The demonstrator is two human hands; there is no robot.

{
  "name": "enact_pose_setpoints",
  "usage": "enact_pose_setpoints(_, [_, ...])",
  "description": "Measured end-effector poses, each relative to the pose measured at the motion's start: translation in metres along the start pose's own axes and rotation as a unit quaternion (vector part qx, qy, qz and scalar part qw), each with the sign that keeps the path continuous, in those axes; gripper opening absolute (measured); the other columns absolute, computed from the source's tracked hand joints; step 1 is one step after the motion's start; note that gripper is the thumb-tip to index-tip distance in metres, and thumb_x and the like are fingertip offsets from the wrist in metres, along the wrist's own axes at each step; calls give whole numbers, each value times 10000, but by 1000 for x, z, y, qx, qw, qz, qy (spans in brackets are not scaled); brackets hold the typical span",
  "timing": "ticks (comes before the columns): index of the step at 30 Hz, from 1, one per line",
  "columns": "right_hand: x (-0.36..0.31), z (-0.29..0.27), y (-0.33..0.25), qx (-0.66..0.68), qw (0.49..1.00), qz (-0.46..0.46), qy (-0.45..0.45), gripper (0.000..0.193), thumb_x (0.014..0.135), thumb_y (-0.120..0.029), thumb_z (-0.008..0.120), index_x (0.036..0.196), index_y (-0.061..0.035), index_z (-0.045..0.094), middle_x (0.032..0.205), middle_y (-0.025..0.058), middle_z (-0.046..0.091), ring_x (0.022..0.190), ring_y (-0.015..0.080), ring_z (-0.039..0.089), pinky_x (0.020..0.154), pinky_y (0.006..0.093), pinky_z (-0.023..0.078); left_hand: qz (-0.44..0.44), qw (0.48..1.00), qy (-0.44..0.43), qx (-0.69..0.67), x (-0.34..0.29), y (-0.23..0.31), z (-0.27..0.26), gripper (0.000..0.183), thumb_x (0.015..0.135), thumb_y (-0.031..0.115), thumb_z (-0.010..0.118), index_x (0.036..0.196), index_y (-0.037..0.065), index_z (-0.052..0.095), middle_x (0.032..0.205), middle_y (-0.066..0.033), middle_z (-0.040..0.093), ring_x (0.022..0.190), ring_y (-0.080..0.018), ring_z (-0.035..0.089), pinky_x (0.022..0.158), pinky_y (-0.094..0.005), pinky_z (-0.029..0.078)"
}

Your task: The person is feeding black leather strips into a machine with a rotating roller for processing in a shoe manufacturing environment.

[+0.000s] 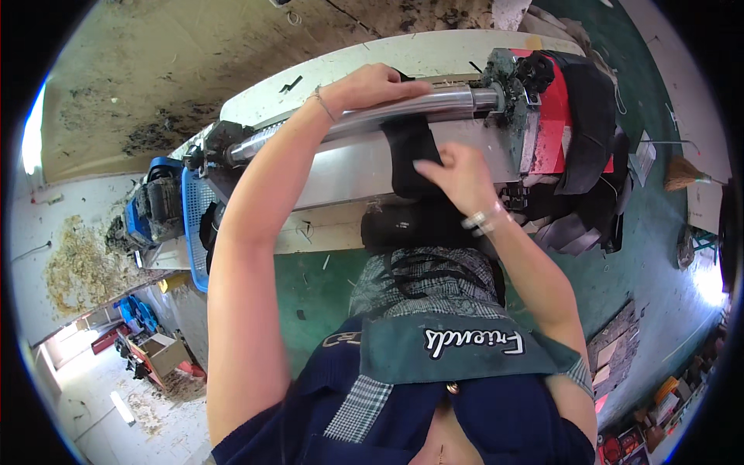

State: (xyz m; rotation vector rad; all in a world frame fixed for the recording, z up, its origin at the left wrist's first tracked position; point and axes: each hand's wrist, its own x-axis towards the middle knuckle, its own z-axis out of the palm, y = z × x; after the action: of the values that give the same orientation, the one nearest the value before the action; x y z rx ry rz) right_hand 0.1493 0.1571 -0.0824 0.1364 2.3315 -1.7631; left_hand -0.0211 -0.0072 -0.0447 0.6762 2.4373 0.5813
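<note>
A black piece of flexible sheet [411, 159] lies over the bright metal plate of a roller machine, its far end at the shiny metal roller [446, 102]. My right hand [463, 178] is closed at the piece's right edge, thumb stretched across its top. My left hand [370, 87] reaches over the far side of the roller, with at least one digit stretched along it; the other fingertips are partly hidden. Some black material shows just beyond that hand. Nearer to me, a dark bundle [411, 225] sits at the machine's front edge, above my lap.
Right of the roller stands the machine's red housing [550, 116], with dark sheets [589, 124] draped over it. A blue plastic basket [198, 225] and a blue-cased motor [151, 209] are at the left. Black scraps [291, 84] lie on the white tabletop behind.
</note>
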Motion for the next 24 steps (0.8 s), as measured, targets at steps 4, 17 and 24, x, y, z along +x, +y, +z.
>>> enact_pose_setpoints(4, [-54, -4, 20, -123, 966, 71, -217, 295, 798, -198, 696, 970, 36, 648, 913, 174, 682, 870, 317, 661, 811, 367, 510, 136, 981, 134, 29, -31, 6, -11, 252, 788, 184, 711, 904, -13, 605, 815, -170, 650, 699, -276, 581, 685, -359, 468])
enact_pose_setpoints(17, [-68, 56, 64, -257, 913, -312, -52, 55, 806, -104, 601, 849, -73, 613, 868, 109, 635, 858, 291, 627, 761, 378, 504, 200, 888, 396, 123, -61, 78, -134, 457, 803, -80, 553, 1247, 25, 561, 1036, -195, 675, 829, -252, 674, 749, -322, 525])
enact_pose_setpoints(24, [-37, 26, 6, -41, 994, -35, 98, 176, 856, -82, 653, 946, 36, 557, 758, 190, 668, 678, 282, 680, 598, 328, 502, 136, 984, 50, 103, 19, -33, -21, 202, 734, -7, 512, 821, 46, 686, 772, -109, 658, 724, -203, 597, 707, -327, 474])
